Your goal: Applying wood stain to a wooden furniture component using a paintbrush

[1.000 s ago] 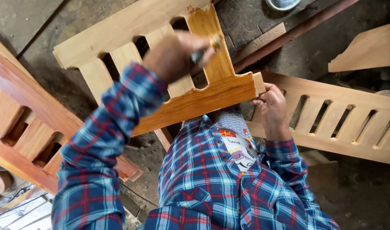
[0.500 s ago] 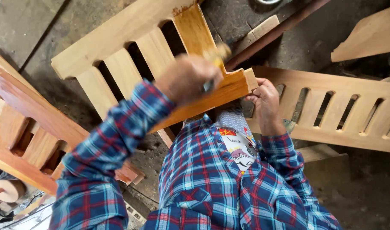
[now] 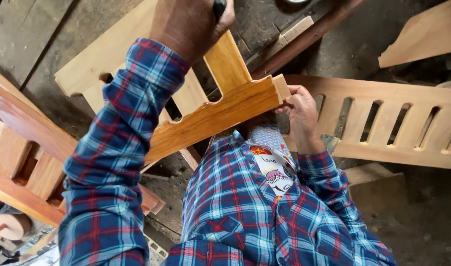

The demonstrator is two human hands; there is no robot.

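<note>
The slatted wooden frame [image 3: 220, 116] lies tilted over the lap; the right hand [image 3: 299, 111] pinches its end corner, the left hand [image 3: 191, 22] is raised, clenched around a dark tool handle [image 3: 219, 7]

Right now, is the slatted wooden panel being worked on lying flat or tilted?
Tilted: the slatted wooden panel slopes up to the right, its end gripped by the right hand.

The left hand [image 3: 191, 22] and its dark tool [image 3: 219, 7] are cropped by the top edge.

Soft, even daylight; faint shadows under wood; raised near hand slightly blurred; mild wide-angle stretch at edges.
</note>
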